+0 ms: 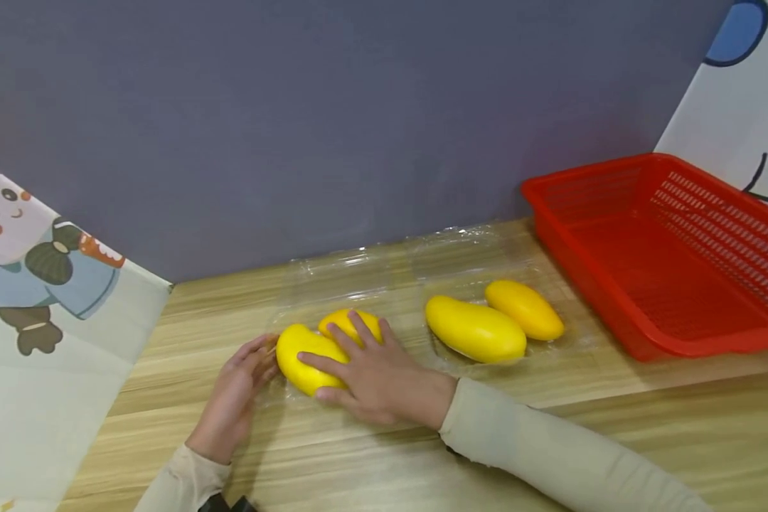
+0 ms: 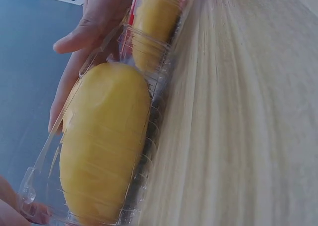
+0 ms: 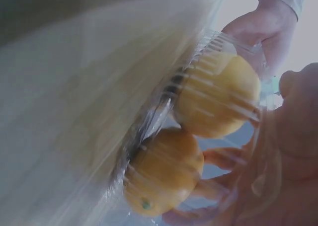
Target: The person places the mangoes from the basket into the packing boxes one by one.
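Observation:
A clear plastic clamshell box holds a large yellow mango and a smaller mango. My right hand lies over both from the right, its fingers spread across them. At the box's left end is my left hand, its fingertips right at the large mango's end. Through the ribbed box wall, both mangoes show in the right wrist view, the smaller one with a green stem spot. Beside this box, a second clear box holds another large mango and another smaller mango.
An empty red plastic basket with slotted sides stands at the right, close to the second box. Behind the wooden table rises a grey-blue panel. A white panel with cartoon prints borders the left side.

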### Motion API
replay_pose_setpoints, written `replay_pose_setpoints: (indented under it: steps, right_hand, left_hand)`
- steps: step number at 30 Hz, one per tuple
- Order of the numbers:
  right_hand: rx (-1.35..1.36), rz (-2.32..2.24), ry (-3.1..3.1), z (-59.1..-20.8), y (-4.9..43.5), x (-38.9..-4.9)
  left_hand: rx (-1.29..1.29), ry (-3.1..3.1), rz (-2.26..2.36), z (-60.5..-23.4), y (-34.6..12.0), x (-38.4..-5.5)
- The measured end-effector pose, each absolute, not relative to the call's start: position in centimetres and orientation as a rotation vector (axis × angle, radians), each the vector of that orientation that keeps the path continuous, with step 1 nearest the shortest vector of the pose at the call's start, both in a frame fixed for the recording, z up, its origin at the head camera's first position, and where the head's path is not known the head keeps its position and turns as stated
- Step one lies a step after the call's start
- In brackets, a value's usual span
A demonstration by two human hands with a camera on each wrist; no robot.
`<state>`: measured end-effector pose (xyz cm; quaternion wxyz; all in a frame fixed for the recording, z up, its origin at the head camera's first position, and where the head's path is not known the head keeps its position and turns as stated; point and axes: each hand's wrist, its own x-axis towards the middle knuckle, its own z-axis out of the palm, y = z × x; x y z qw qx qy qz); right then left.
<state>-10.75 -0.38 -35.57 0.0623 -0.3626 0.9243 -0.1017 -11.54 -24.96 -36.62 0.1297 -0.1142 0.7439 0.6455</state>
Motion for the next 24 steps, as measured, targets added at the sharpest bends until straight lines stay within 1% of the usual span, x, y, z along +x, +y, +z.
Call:
replay_pose_setpoints:
  steps: [11, 15, 19, 24]
  right_hand:
    - [-1.111, -0.289, 2.807, -35.5, 0.1, -10.8]
    - [-1.096, -0.281, 2.823, -34.8, 0.9, -10.5]
    - [-1.042, -0.301, 2.900, -32.8, 3.8, -9.7]
    - [-0.898, -0.358, 3.108, -30.9, 10.7, -9.5]
  left_hand:
    - [-0.333, 2.157, 1.883, -36.6, -24.8, -11.5]
    - [-0.331, 2.159, 1.888, -36.9, -24.8, -11.4]
    - [-0.359, 2.168, 1.893, -36.8, -25.0, -11.5]
    - [-0.464, 2.385, 1.888, -35.2, -25.1, -11.1]
